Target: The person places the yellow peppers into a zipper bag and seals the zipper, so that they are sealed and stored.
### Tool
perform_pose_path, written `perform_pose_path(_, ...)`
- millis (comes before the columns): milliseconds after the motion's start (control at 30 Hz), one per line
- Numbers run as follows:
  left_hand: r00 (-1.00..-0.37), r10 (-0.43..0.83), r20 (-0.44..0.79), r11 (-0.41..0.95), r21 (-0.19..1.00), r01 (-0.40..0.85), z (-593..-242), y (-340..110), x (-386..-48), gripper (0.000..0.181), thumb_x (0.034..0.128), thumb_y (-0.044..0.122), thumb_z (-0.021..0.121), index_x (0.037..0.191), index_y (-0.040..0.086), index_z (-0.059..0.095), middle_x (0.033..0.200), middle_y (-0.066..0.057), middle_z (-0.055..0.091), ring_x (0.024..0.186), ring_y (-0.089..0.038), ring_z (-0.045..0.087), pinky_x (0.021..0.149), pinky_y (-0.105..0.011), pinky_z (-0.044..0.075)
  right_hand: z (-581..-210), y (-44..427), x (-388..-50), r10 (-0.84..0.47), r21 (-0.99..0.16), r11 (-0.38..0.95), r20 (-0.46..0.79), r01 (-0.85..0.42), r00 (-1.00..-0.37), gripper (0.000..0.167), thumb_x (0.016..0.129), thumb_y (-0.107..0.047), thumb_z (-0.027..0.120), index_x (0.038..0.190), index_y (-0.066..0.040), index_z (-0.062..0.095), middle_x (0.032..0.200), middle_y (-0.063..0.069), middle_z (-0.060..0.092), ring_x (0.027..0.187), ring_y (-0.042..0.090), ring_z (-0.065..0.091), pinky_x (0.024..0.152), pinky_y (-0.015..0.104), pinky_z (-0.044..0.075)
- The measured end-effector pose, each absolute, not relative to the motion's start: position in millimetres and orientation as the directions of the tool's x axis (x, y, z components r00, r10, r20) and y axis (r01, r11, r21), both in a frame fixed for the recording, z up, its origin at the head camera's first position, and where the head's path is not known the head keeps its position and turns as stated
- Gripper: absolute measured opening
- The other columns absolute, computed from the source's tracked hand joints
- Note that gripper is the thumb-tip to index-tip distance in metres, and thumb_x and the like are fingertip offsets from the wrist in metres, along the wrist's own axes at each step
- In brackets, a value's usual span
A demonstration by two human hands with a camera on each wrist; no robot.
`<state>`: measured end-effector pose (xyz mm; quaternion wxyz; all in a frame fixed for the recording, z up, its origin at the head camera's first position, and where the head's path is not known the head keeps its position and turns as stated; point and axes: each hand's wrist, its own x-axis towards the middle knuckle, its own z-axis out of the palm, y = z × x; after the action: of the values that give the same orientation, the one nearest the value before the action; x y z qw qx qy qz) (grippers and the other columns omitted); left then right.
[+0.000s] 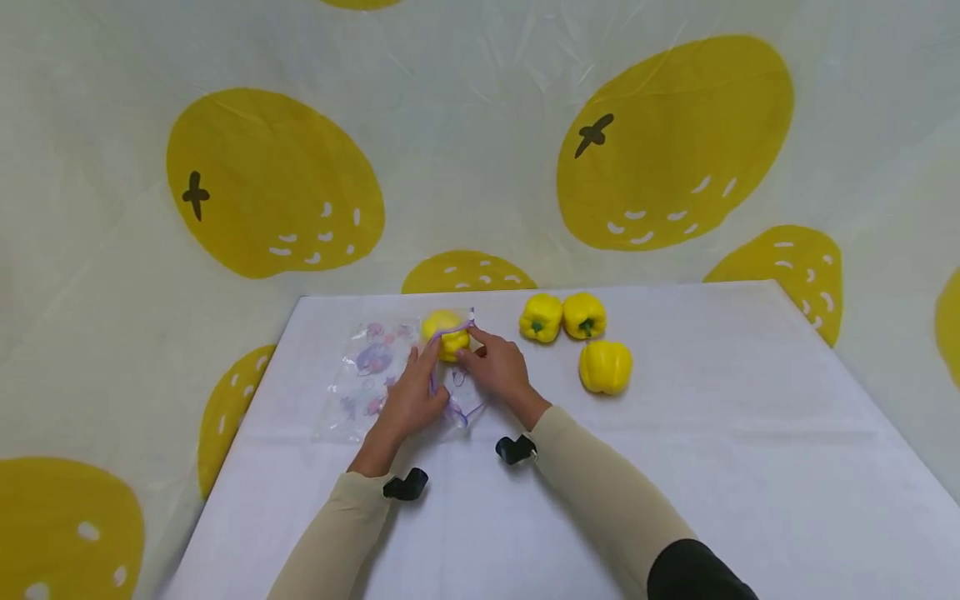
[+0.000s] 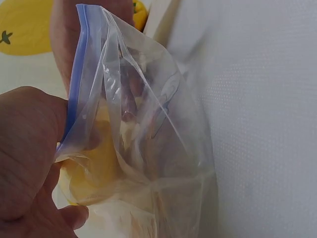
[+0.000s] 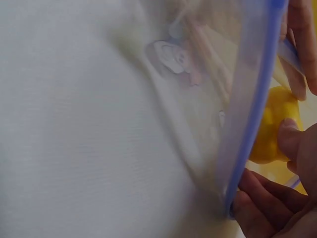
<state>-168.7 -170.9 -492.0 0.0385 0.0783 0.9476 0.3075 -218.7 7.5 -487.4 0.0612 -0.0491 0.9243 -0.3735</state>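
A clear zip bag [image 1: 347,398] with purple and pink prints lies on the left of the table, its blue-purple zip edge [image 2: 76,94] spread apart. At its mouth is a yellow bell pepper [image 1: 454,343], partly behind the clear film. My left hand [image 1: 408,400] holds the near side of the bag's mouth. On the other side, my right hand [image 1: 498,367] grips the bag's edge with its fingers, while its thumb rests on the pepper [image 3: 267,131] in the right wrist view. Some of the left fingers are hidden.
Two yellow peppers [image 1: 541,317] [image 1: 584,316] stand side by side right of the bag, and a third pepper [image 1: 605,367] lies nearer. A white cloth [image 1: 712,467] covers the table. Behind it hangs a sheet [image 1: 465,167] with large yellow fruit prints.
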Motion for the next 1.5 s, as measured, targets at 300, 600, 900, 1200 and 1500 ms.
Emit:
perform_pose_path(300,-0.977,0.212,-0.036,0.797,0.585,0.151,-484,-176,-166,0.087,0.0943,0.016,0.059,0.169,0.026,0.016,0.175,-0.007,0.024,0.163,-0.044,-0.003,0.105,-0.091,0.018,-476,-2,-228,-0.194,-0.589,0.803,-0.11,-0.093,-0.975,0.056,0.101,-0.044,0.063,0.153,-0.024,0.054,0.109,0.008,0.076,0.097,0.028,0.067,0.085,0.041,0.057)
perform_pose_path(600,-0.979,0.193,-0.064,0.792,0.599,0.117,-484,-174,-168,0.088,0.0942,0.018,0.06,0.169,0.03,0.014,0.175,-0.004,0.022,0.164,-0.04,-0.006,0.108,-0.089,0.017,-475,-9,-227,-0.18,-0.541,0.836,-0.112,-0.092,-0.977,0.051,0.102,-0.045,0.062,0.149,-0.026,0.059,0.11,0.007,0.076,0.097,0.028,0.069,0.078,0.041,0.057)
perform_pose_path(900,-0.98,0.176,-0.098,0.797,0.599,0.083,-484,-173,-169,0.089,0.0954,0.022,0.061,0.168,0.034,0.012,0.176,-0.002,0.018,0.164,-0.037,-0.005,0.111,-0.087,0.015,-478,-9,-225,-0.195,-0.562,0.821,-0.109,-0.102,-0.975,0.052,0.102,-0.043,0.063,0.15,-0.025,0.058,0.104,0.004,0.074,0.088,0.023,0.064,0.073,0.035,0.053)
perform_pose_path(1200,-0.985,0.154,-0.08,0.803,0.591,0.077,-487,-166,-166,0.086,0.0943,0.023,0.062,0.168,0.03,0.018,0.176,-0.001,0.02,0.164,-0.037,-0.008,0.109,-0.09,0.016,-486,-5,-219,-0.18,-0.665,0.735,-0.003,-0.133,-0.984,0.047,0.1,-0.029,0.069,0.145,-0.021,0.063,0.117,0.006,0.078,0.106,0.026,0.074,0.095,0.043,0.06)
perform_pose_path(1500,-0.985,0.151,-0.084,0.81,0.582,0.074,-487,-166,-166,0.087,0.0949,0.026,0.06,0.169,0.029,0.015,0.176,0.002,0.022,0.164,-0.036,-0.009,0.109,-0.09,0.015,-484,8,-208,-0.113,-0.759,0.612,0.194,-0.222,-0.975,0.031,0.096,-0.013,0.074,0.127,-0.01,0.076,0.112,0.007,0.081,0.11,0.025,0.076,0.098,0.04,0.061)
